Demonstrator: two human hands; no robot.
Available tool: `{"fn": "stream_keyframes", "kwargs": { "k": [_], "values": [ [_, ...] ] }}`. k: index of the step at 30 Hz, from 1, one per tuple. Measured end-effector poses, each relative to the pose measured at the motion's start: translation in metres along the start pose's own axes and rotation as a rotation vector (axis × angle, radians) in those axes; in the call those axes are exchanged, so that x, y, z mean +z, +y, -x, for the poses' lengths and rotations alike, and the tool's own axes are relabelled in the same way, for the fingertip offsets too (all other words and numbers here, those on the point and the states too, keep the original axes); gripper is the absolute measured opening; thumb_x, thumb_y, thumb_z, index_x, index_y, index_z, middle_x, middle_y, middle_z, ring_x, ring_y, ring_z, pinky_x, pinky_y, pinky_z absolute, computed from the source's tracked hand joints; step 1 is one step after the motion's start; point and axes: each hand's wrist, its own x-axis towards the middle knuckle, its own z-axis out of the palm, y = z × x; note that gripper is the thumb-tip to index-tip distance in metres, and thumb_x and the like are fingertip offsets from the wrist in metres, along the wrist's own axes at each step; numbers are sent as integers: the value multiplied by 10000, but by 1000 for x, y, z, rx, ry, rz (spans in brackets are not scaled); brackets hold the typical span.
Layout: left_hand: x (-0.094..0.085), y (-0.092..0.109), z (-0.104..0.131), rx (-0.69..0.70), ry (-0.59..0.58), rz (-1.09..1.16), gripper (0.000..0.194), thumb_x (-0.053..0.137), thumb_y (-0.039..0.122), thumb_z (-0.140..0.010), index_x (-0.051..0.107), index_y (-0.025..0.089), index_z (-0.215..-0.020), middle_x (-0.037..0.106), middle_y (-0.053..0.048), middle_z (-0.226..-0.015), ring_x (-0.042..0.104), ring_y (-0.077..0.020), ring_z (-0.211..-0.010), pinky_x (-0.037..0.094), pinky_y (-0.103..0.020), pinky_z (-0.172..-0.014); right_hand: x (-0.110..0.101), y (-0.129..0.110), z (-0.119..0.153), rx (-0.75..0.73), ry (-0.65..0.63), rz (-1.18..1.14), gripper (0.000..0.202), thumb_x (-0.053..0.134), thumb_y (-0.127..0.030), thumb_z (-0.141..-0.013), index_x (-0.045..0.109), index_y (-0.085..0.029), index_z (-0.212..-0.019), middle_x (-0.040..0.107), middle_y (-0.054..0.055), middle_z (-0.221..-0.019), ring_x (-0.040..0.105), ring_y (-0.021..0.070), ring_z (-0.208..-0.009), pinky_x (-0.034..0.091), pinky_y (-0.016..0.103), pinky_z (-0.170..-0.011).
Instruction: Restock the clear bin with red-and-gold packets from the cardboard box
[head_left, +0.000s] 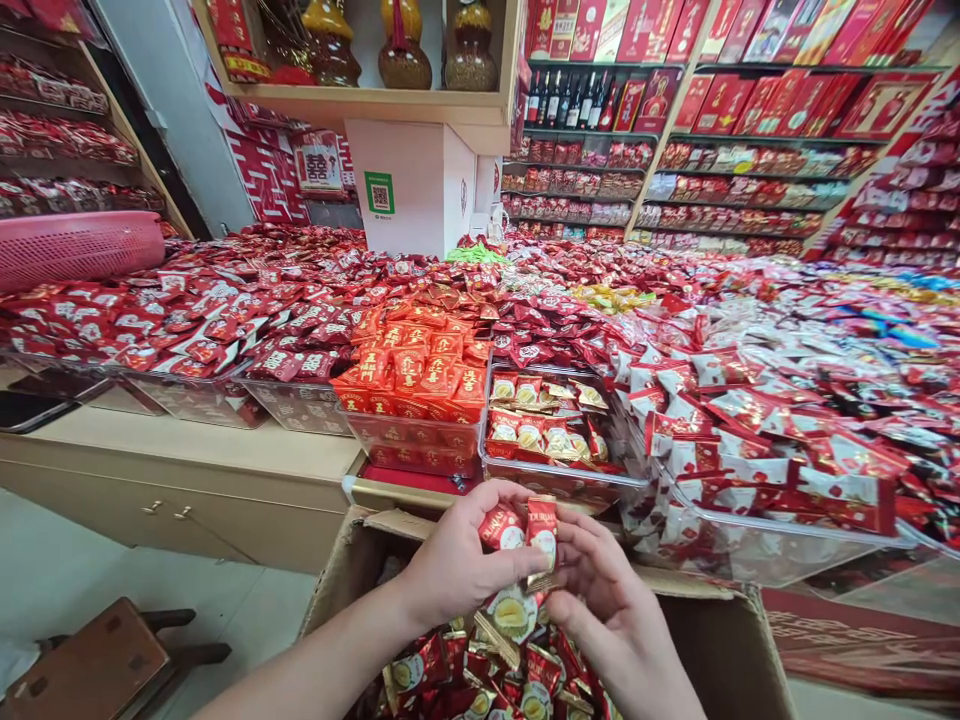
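My left hand (469,550) is closed around small red-and-gold candy packets. One durian candy packet (541,530) stands upright under its thumb, and another red packet (501,527) shows behind the fingers. From the other side, my right hand (611,590) curls in, its fingertips against the upright packet's edge and its thumb lower down. Both hands are above a cardboard box (727,640) holding many loose durian candy packets (480,660). Just beyond is a clear plastic bin (562,470) with rows of the same packets. The palms hide part of what is held.
Orange-red packets (420,365) fill the bin on the left; white-and-red packets (750,440) heap up on the right. A pink basket (75,245) rests at the far left. Below the counter drawers (187,500), a brown stool (97,660) stands on the floor.
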Motion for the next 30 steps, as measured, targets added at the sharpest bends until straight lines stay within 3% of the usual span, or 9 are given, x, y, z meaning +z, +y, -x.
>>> {"fn": "stream_keyframes", "kwargs": {
  "k": [4, 8, 11, 14, 17, 20, 23, 28, 30],
  "values": [
    [-3, 0, 1, -38, -53, -50, 641, 685, 251, -664, 390, 253, -1233, 588, 2, -858, 530, -109, -673, 430, -226, -641, 5, -3, 2, 49, -73, -10, 415, 616, -276, -735, 480, -246, -1127, 524, 83, -1153, 496, 213, -1077, 410, 349, -921],
    [-6, 5, 0, 18, 13, -292, 422, 679, 319, -664, 596, 202, -1061, 580, -42, -950, 548, -173, -845, 415, -276, -788, 6, -7, 6, 265, 43, -235, 345, 513, -391, -798, 460, -250, -1109, 575, 55, -1143, 503, 185, -1087, 426, 291, -899],
    [-6, 8, -1, 25, 14, -341, 305, 647, 303, -693, 639, 190, -976, 595, -45, -956, 547, -184, -890, 402, -276, -823, 2, -7, 8, 319, 48, -151, 355, 467, -448, -809, 443, -230, -1089, 591, 67, -1113, 555, 190, -994, 468, 271, -810],
    [-6, 8, -2, -89, 28, -283, 295, 607, 333, -722, 617, 176, -971, 615, -16, -810, 555, -135, -697, 433, -229, -643, -2, -6, 8, 276, 9, -75, 333, 417, -444, -835, 439, -218, -1080, 599, 79, -1082, 577, 189, -931, 485, 267, -756],
    [-6, 5, -3, -179, 0, -196, 261, 595, 377, -722, 601, 143, -836, 522, 52, -551, 421, -63, -449, 323, -168, -430, -3, -4, 7, 209, 31, -85, 280, 421, -401, -846, 430, -237, -1072, 611, 71, -1059, 586, 178, -927, 497, 259, -748],
    [-6, 5, -4, -188, 28, -151, 246, 587, 386, -726, 571, 141, -752, 452, 86, -453, 331, -33, -358, 248, -154, -366, -6, -2, 5, 82, 88, -37, 237, 499, -321, -819, 449, -251, -1039, 612, 64, -1057, 592, 169, -928, 511, 251, -739],
    [-6, 7, -5, -216, 42, -86, 244, 576, 388, -732, 556, 144, -734, 453, 92, -426, 303, -20, -310, 223, -146, -329, -10, -1, 4, -110, 12, 164, 188, 547, -243, -787, 515, -220, -971, 629, 70, -981, 603, 176, -905, 518, 254, -742],
    [-6, 9, -4, -245, 45, -1, 239, 598, 373, -711, 531, 144, -692, 468, 88, -423, 306, -10, -303, 214, -123, -304, -15, -5, 1, -635, -52, 780, 330, 598, -199, -745, 534, -193, -1069, 532, 128, -1144, 571, 190, -922, 517, 271, -734],
    [-8, 8, -6, -250, 40, 5, 279, 593, 419, -704, 519, 150, -697, 456, 87, -419, 305, -15, -299, 210, -119, -285, -18, -8, -3, -840, -63, 940, 291, 553, -131, -768, 547, -159, -1058, 583, 123, -1066, 567, 181, -888, 509, 272, -710]
  ]
}}
